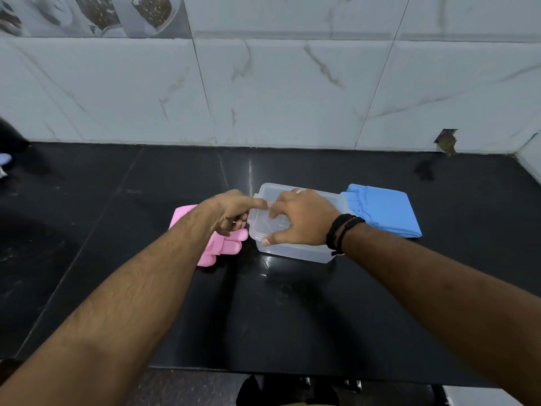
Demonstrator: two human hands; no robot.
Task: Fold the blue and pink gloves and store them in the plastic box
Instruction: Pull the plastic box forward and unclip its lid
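A clear plastic box (295, 252) with its lid on stands in the middle of the black counter. My right hand (301, 219) lies spread on top of the lid, thumb at the near edge. My left hand (231, 210) grips the lid's left edge with curled fingers. The pink gloves (222, 247) lie flat on the counter just left of the box, partly under my left wrist. The blue gloves (383, 210) lie flat to the right of the box, touching its far right corner.
The black stone counter (117, 230) runs back to a white marble-tiled wall (292, 92). A chipped hole (446, 142) marks the wall at the back right. The counter's front edge is close to my body. A pale object (4, 159) sits at the far left edge.
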